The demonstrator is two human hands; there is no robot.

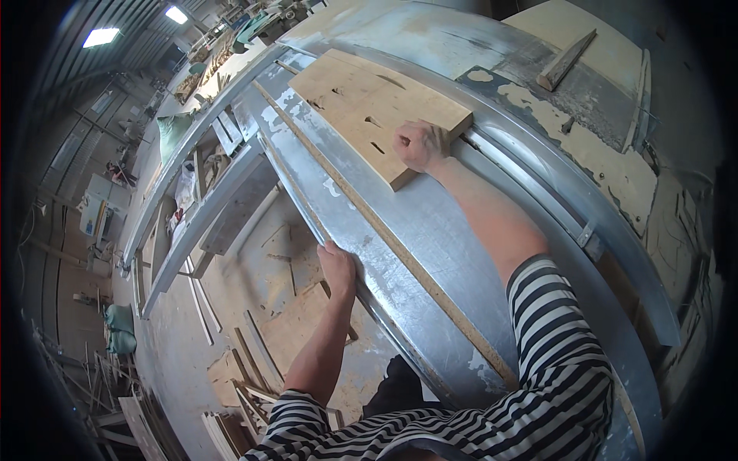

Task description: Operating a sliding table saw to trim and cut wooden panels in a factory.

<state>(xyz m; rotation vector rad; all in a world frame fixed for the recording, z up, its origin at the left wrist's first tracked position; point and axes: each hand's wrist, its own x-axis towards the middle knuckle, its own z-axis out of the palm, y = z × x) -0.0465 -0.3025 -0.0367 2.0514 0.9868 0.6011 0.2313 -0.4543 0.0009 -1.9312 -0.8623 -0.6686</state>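
A thick, pale wooden board (346,92) with several dark slots in its face lies on the metal sliding table (430,230). My right hand (421,144) is closed in a fist on top of the board, close to its near right end. Whatever those fingers may wrap round is hidden. Lower and to the left, my left hand (338,267) grips the left edge of the metal table, its fingertips out of sight under the rim.
A narrow tan strip (377,223) runs along the metal top. On the right, a wood offcut (567,60) rests on a worn panel. Wood strips (247,361) lie on the floor at left. A metal frame (207,177) juts out to the left.
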